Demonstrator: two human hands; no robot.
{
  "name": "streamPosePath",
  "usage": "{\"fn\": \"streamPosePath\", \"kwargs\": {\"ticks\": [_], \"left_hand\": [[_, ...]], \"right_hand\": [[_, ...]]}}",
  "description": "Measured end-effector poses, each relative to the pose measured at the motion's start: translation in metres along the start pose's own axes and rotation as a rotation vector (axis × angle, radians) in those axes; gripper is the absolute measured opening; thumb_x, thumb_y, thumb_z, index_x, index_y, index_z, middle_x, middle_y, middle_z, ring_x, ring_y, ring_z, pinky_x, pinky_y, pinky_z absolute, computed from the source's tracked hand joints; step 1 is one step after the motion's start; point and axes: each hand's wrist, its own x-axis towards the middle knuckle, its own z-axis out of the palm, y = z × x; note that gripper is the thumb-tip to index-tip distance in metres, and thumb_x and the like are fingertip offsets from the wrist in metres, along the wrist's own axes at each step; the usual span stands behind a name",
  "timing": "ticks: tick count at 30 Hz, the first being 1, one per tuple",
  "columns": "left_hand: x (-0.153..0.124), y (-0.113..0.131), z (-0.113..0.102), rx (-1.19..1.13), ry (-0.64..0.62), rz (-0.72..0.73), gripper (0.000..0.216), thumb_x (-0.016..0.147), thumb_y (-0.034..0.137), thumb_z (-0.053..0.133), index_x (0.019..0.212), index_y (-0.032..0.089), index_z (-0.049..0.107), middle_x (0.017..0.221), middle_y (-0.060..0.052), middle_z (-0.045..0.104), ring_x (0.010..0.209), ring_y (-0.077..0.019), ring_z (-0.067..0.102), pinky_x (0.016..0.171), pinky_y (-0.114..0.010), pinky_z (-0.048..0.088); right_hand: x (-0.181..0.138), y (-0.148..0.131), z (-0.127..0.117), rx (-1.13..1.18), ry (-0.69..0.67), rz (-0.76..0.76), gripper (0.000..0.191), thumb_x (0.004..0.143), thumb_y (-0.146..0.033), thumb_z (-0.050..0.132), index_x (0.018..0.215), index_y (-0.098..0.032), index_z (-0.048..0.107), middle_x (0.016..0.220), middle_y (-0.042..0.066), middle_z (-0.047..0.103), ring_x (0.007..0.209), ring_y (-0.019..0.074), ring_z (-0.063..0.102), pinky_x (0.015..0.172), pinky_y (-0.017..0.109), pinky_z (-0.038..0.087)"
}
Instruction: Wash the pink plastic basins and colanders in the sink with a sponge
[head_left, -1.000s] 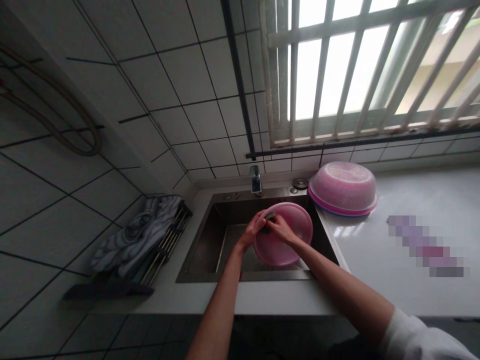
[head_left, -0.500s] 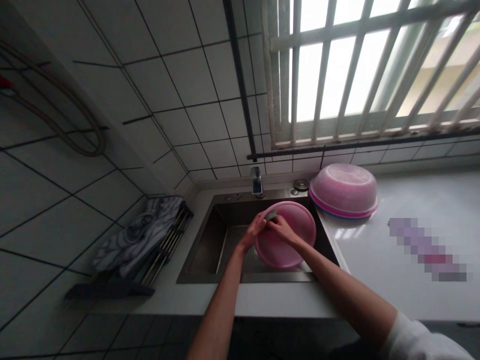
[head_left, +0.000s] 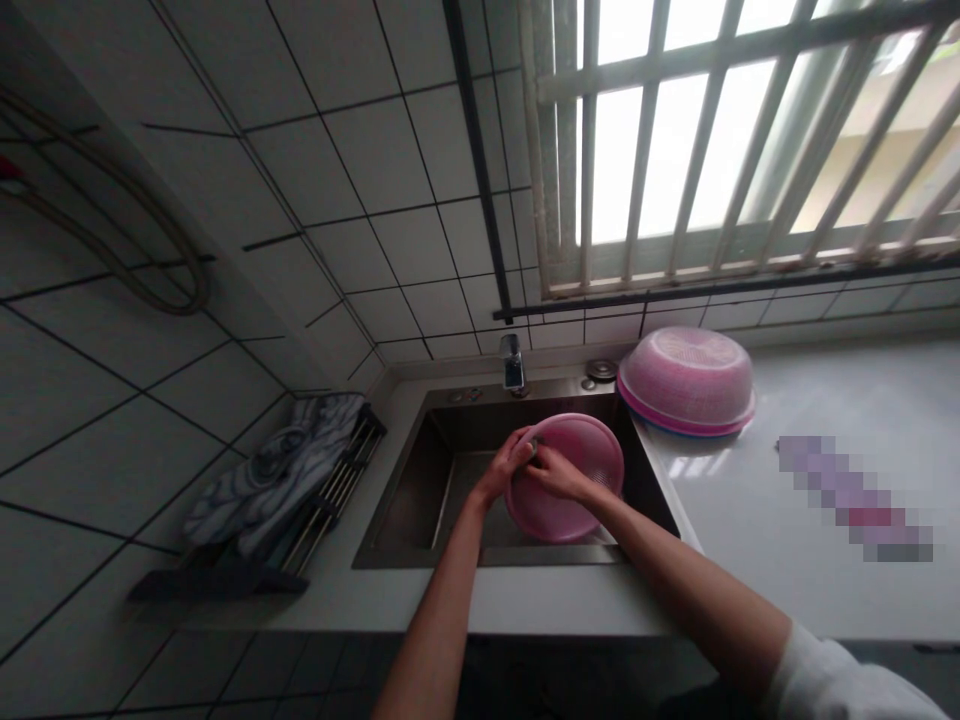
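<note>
A pink plastic colander (head_left: 574, 515) is held tilted inside the steel sink (head_left: 442, 552), its open side towards me. My left hand (head_left: 506, 462) is closed on the colander's left rim, thumb on the inside. Close beside it, my right hand (head_left: 551, 470) is closed at the inner wall near that rim. Between the two hands a bit of a small grey-green scouring pad (head_left: 537, 441) shows, pinched in the right fingers and mostly covered by them.
Behind the sink stands a faucet (head_left: 512, 362), with a round drain strainer (head_left: 601, 370) nearby. Upturned pink colanders (head_left: 688, 380) sit on the right counter. A striped cloth (head_left: 281, 465) hangs on a folded rack (head_left: 337, 495) at left. A pixelated patch (head_left: 855, 495) covers something at right.
The colander has shifted slightly left and down and its tilt has changed. My right hand has moved a little down and left, and the scouring pad is now more hidden.
</note>
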Motion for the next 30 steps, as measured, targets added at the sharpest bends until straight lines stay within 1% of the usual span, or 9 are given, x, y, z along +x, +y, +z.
{"fn": "streamPosePath", "kwargs": {"ticks": [6,8,12,14,18,20,23,25,30], "left_hand": [[0.001,0.002,0.003,-0.017,0.004,0.021,0.057,0.093,0.056,0.059,0.137,0.021,0.058,0.142,-0.011,0.059,0.133,-0.0297,0.051,0.118,-0.045,0.031],[0.001,0.003,0.003,-0.013,0.009,0.019,0.056,0.093,0.056,0.058,0.136,0.02,0.059,0.139,-0.011,0.061,0.132,-0.0297,0.052,0.118,-0.045,0.031],[0.0,0.003,0.001,0.011,0.007,0.027,0.057,0.091,0.057,0.062,0.134,0.02,0.061,0.139,-0.011,0.061,0.134,-0.0303,0.051,0.119,-0.044,0.031],[0.0,0.003,0.001,0.002,0.003,0.032,0.058,0.091,0.057,0.061,0.136,0.021,0.06,0.141,-0.011,0.06,0.134,-0.0303,0.051,0.119,-0.044,0.031],[0.001,0.005,0.003,-0.009,0.008,0.027,0.058,0.093,0.056,0.058,0.138,0.02,0.058,0.141,-0.012,0.059,0.131,-0.0299,0.053,0.117,-0.045,0.033],[0.0,0.007,0.004,-0.007,0.017,0.017,0.058,0.093,0.057,0.058,0.137,0.02,0.058,0.139,-0.012,0.061,0.129,-0.03,0.054,0.117,-0.045,0.033],[-0.001,0.007,0.003,0.004,0.023,0.006,0.057,0.091,0.057,0.06,0.135,0.02,0.06,0.135,-0.011,0.063,0.13,-0.0303,0.053,0.117,-0.044,0.033],[0.0,0.006,0.002,0.011,0.02,0.019,0.056,0.09,0.057,0.061,0.133,0.021,0.061,0.136,-0.01,0.063,0.132,-0.0301,0.051,0.118,-0.043,0.032],[0.002,0.003,0.003,-0.013,0.001,0.041,0.055,0.092,0.056,0.06,0.135,0.022,0.061,0.14,-0.01,0.06,0.132,-0.0291,0.051,0.118,-0.044,0.033]], "right_hand": [[0.004,0.007,-0.008,-0.03,0.325,0.135,0.022,0.088,-0.033,0.056,0.096,-0.015,0.067,0.091,0.009,0.07,0.081,0.0233,0.061,0.077,0.034,0.049],[0.004,0.007,-0.005,0.012,0.254,0.105,0.023,0.088,-0.033,0.056,0.098,-0.015,0.067,0.094,0.009,0.071,0.084,0.0232,0.062,0.079,0.034,0.049],[0.001,0.006,0.003,0.096,-0.028,0.028,0.019,0.087,-0.03,0.057,0.094,-0.016,0.068,0.093,0.008,0.071,0.081,0.0215,0.062,0.075,0.031,0.049],[0.002,0.006,0.0,0.101,-0.002,0.048,0.021,0.086,-0.031,0.058,0.093,-0.015,0.068,0.09,0.008,0.071,0.079,0.0209,0.062,0.072,0.03,0.049],[0.007,0.011,-0.011,0.08,0.284,0.141,0.025,0.085,-0.035,0.057,0.093,-0.013,0.067,0.089,0.008,0.07,0.078,0.0209,0.06,0.069,0.03,0.048],[0.006,0.012,-0.009,0.11,0.257,0.122,0.025,0.084,-0.035,0.058,0.094,-0.014,0.067,0.09,0.008,0.07,0.079,0.021,0.06,0.07,0.03,0.048],[0.002,0.009,0.001,0.155,0.008,0.047,0.019,0.084,-0.032,0.06,0.089,-0.015,0.068,0.088,0.006,0.07,0.079,0.02,0.061,0.073,0.029,0.049],[0.001,0.007,0.004,0.163,-0.093,0.04,0.018,0.085,-0.031,0.06,0.086,-0.015,0.068,0.084,0.006,0.07,0.075,0.0192,0.061,0.071,0.029,0.048],[0.007,0.011,-0.01,0.187,0.145,0.103,0.024,0.085,-0.036,0.062,0.095,-0.015,0.069,0.088,0.007,0.07,0.08,0.0209,0.062,0.069,0.029,0.049]]}}
